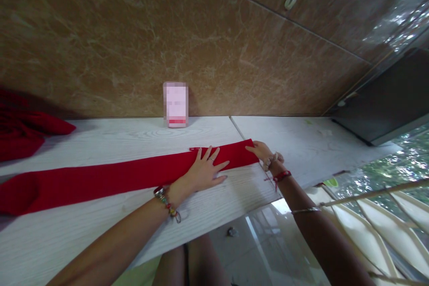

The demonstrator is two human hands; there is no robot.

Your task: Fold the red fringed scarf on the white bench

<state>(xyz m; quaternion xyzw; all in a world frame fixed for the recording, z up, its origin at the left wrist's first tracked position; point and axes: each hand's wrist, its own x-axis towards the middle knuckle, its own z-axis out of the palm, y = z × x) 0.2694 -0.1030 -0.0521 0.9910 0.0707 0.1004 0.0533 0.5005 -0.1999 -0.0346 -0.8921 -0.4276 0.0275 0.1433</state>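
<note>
Judged mostly smoothed (left end rumpled), the long red cloth strip (100, 181) is pressed onto the white wooden tabletop (117, 136) by the spread left hand (204, 170), its right end touched by the right hand (264, 154), grip unclear.

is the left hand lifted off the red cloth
No, the left hand lies flat, fingers spread, on the red cloth strip stretched along the white table.

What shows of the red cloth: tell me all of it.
The red cloth is a long, narrow strip of soft, matte fabric, lying flat along the white wooden table, slanting up to the right. Its left end is bunched at the picture's edge. The left hand presses flat on it near the right end; the right hand touches that end's corner.
</note>
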